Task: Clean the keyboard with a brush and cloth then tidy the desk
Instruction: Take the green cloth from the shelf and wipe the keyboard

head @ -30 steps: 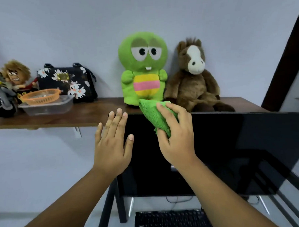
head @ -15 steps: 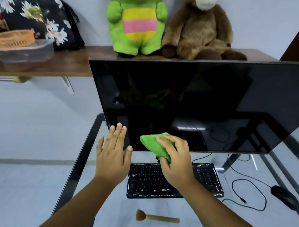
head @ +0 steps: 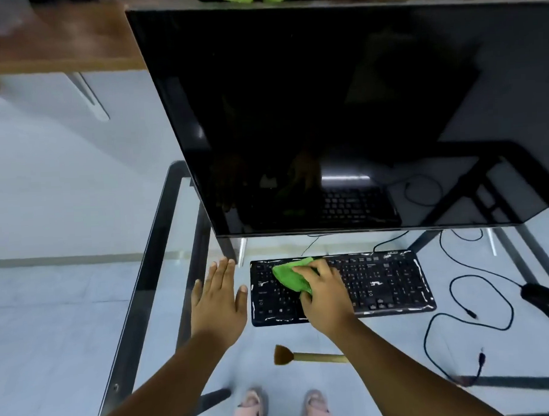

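Head view: the cloth (head: 291,278) is gripped in the right hand (head: 325,295) over the keyboard (head: 380,282) for wiping, while the left hand (head: 219,300) is held flat, fingers spread, near the tabletop's (head: 161,244) left edge.

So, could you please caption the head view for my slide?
Right hand holds a green cloth over the keyboard; brush lies nearby.

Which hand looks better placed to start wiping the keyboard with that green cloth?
The right hand, probably. It already grips the green cloth and sits over the left part of the keyboard. The left hand is open and empty, beside the keyboard's left end over the glass desk.
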Motion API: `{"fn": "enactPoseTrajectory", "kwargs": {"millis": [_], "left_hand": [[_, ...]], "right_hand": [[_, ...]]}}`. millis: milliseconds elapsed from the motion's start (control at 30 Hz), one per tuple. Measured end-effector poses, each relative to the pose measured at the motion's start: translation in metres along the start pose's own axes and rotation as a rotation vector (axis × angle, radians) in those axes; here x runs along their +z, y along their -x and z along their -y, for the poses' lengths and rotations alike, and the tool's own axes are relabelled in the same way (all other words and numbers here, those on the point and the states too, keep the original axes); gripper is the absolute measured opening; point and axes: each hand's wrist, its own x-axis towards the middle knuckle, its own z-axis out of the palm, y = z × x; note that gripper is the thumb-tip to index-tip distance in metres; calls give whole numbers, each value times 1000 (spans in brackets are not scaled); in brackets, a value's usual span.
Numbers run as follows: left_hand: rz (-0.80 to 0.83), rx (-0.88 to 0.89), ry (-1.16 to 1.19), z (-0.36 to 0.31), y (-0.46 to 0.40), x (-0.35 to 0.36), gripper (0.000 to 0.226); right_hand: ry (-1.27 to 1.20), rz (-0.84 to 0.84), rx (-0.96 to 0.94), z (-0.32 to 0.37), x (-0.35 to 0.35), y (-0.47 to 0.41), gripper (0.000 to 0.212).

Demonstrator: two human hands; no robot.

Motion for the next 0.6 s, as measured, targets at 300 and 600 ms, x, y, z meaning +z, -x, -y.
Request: {"fn": "enactPoseTrajectory", "kwargs": {"millis": [300, 600], "left_hand": [[183, -12, 3, 19, -3, 24, 60], [270, 66, -20, 32, -14, 28, 61]], "right_hand": [[159, 168, 157, 15, 6, -5, 66], [-25, -28, 211, 6, 4, -28, 48]]}}
